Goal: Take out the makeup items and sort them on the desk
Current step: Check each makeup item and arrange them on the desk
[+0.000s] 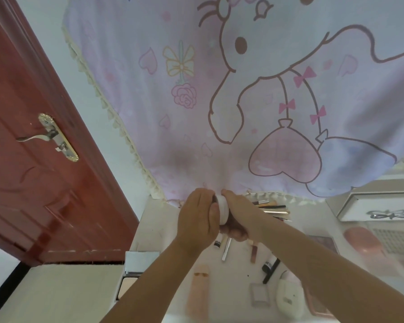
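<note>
our left hand and right hand both grip a small white jar between them, held above the far edge of the bench, pencils lying just beside.

red door standing far left of the hands, brass handle showing | pink cartoon curtain hanging beyond them | white box sitting right of the hands
</note>
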A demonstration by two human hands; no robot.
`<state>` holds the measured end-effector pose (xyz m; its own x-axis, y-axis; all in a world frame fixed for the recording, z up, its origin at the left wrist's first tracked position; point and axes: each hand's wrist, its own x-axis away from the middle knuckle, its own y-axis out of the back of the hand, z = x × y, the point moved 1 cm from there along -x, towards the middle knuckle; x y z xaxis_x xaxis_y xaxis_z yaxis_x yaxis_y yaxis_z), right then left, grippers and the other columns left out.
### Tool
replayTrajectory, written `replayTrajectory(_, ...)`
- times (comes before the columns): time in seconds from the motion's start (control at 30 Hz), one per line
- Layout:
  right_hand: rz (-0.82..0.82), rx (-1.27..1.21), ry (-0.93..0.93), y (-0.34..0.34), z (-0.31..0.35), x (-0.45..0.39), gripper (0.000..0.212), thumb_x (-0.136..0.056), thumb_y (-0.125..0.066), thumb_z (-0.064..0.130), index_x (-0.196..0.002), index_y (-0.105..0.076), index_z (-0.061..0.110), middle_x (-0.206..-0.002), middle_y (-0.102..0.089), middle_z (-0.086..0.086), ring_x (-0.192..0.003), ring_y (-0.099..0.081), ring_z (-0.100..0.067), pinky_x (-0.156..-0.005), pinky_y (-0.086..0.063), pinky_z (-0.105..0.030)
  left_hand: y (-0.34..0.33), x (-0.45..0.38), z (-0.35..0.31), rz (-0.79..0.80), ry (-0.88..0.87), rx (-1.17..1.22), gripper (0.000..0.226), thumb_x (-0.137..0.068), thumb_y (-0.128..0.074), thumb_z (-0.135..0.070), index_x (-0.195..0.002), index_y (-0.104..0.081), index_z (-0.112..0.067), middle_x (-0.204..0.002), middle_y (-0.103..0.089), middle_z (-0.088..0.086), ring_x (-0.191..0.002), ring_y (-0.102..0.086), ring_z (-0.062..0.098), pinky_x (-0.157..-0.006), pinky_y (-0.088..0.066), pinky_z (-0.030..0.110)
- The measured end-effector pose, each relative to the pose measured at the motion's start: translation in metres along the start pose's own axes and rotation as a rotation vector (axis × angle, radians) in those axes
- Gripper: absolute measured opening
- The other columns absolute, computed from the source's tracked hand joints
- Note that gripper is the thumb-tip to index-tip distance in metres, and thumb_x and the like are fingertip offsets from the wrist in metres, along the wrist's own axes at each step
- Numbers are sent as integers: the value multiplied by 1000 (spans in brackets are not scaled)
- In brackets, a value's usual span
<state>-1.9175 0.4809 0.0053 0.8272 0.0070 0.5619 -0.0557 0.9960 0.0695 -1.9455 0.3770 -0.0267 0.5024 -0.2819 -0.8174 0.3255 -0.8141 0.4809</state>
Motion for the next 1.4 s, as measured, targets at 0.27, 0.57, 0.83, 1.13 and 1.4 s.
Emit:
replayTrajectory(0.27, -51, 36, -21, -12, 1, 5, 58, -97, -21, 41, -53, -38, 7, -31, -38, -1, -19, -26, -7, -30, -18, -6, 4, 4, -2, 51, 112, -49, 24, -81, -28, -12, -71, -48, -4, -50, -49, 9, -43, -45, 18, -45, -32, 21)
replayTrajectory(0.57, 40, 507, 323, -5, -1, 11, 18, -98, -33, 28, -98, -46, 16, -80, -54, -1, -63, -47, -9, -59, -41, -18, 9, 6, 2, 334, 991, 365, 41, -100, -27, -22, -70, -50, -3, -62, -51, 10, -49, -50, 16, -45, -37, 18)
replayTrajectory(0.83, 11, 766, 499, 9, -24, 3, 49, -86, -59, 25, -131, -43, 11, -118, -56, -1, -97, -55, -10, -82, -44, -17, 8, 23, 3, 577, 1330, 611, 47, -99, -27, -40, -75, -59, -16, -61, -60, 4, -47, -55, 11, -47, -45, 17)
replayTrajectory(1.13, 61, 835, 541, 23, -88, -22, 50, -76, -68, 12, -123, -51, 10, -109, -49, 0, -95, -50, -9, -73, -42, -8, -16, 88, -2, 522, 1726, 915, 38, -98, -34, -32, -78, -58, -10, -55, -60, 5, -39, -57, 13, -37, -37, 14)
replayTrajectory(1.4, 73, 672, 282, 31, -145, -55, 45, -74, -64, 0, -110, -40, 13, -110, -44, -2, -97, -47, -14, -81, -46, -24, -36, 155, -10, 420, 2196, 948, 31, -99, -29, -29, -82, -47, -10, -72, -53, 10, -33, -57, 17, -33, -32, 10)
